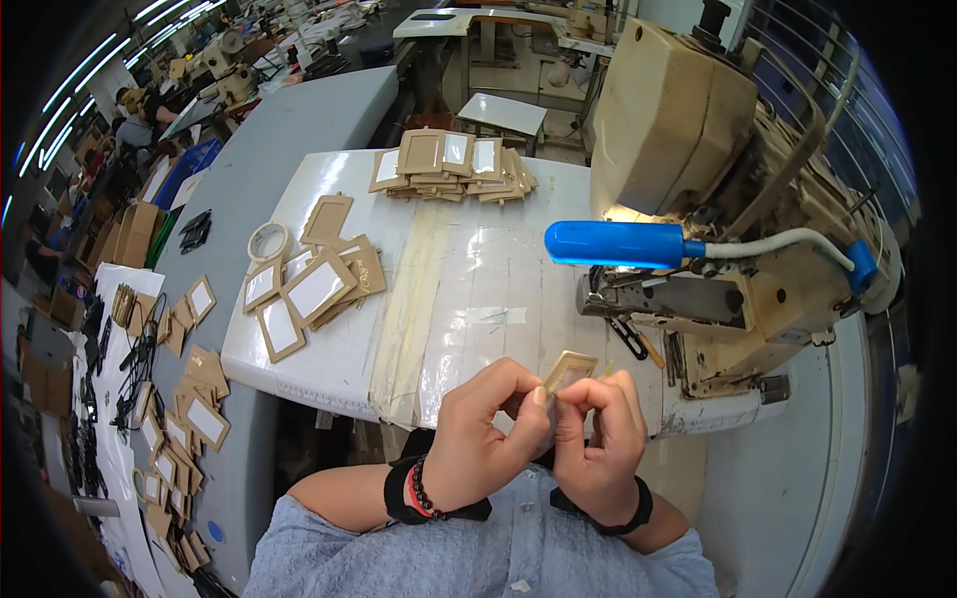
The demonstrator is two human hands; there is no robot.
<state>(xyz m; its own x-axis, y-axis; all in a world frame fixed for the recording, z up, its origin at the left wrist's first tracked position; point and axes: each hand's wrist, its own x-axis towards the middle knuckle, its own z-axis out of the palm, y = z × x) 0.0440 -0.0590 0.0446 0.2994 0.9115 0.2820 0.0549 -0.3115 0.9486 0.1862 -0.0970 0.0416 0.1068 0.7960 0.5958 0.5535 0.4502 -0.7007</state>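
Close to the front edge of the worktable, both hands pinch one small tan card holder point(571, 368), its framed face tilted upward. My left hand point(490, 424) grips its lower left corner between thumb and forefinger. On the other side my right hand point(605, 429) has thumb and fingers closed on its lower right edge. The fingers cover the holder's lower part. Left of my hands lies a loose heap of similar card holders point(317, 289) with white windows. Farther back, more are stacked in a pile point(439, 159).
A sewing machine point(688, 120) stands on the right, with a blue lamp point(613, 244) on a bent white neck. Below it lies a pair of black-handled snips point(628, 339). A tape roll point(268, 242) is beside the left heap. More holders point(204, 419) cover the grey side table point(299, 120).
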